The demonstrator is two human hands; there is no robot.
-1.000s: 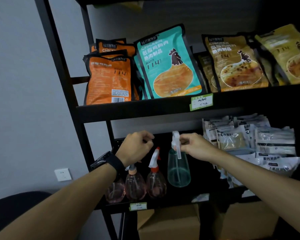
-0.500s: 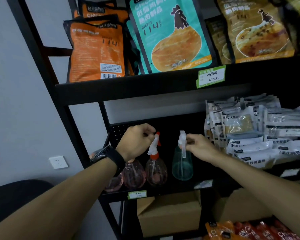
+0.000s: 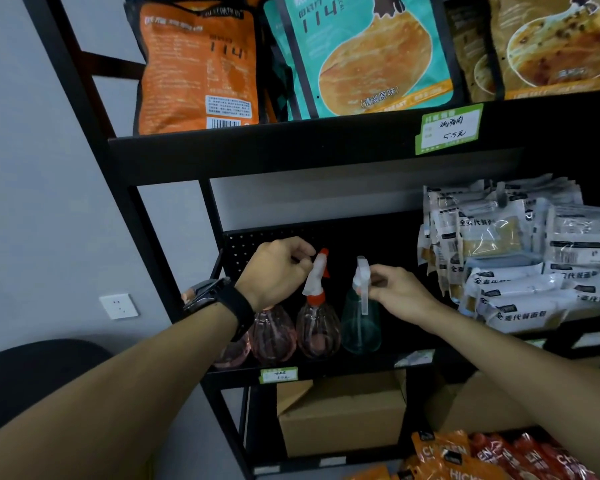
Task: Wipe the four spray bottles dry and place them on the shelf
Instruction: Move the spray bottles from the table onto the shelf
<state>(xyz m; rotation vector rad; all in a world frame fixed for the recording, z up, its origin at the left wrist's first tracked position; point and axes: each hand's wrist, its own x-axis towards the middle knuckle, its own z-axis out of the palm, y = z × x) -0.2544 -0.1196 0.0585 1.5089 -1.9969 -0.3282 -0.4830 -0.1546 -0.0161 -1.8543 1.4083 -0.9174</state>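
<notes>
- Head view, looking at a black metal shelf w/ several tiers.
- Four spray bottles stand upright in a row on the middle tier, left part, close together.
- Teal bottle w/ white trigger head is rightmost; right hand pinches that trigger head, fingers curled round it.
- Pink bottle w/ orange collar stands just left of the teal one; left hand is at its white spray head, fingers curled tight. Whether they actually grip the head: cannot tell.
- Second pink bottle stands further left, its top hidden behind the left hand.
- Leftmost pink bottle is mostly hidden behind the left wrist, which wears a black watch.
- Green price tag on the tier edge, below the bottles.
- White snack packs piled on the same tier, right of the bottles.
- Orange pouch and teal chicken pouch on the tier above.
- Cardboard box on the tier below.
</notes>
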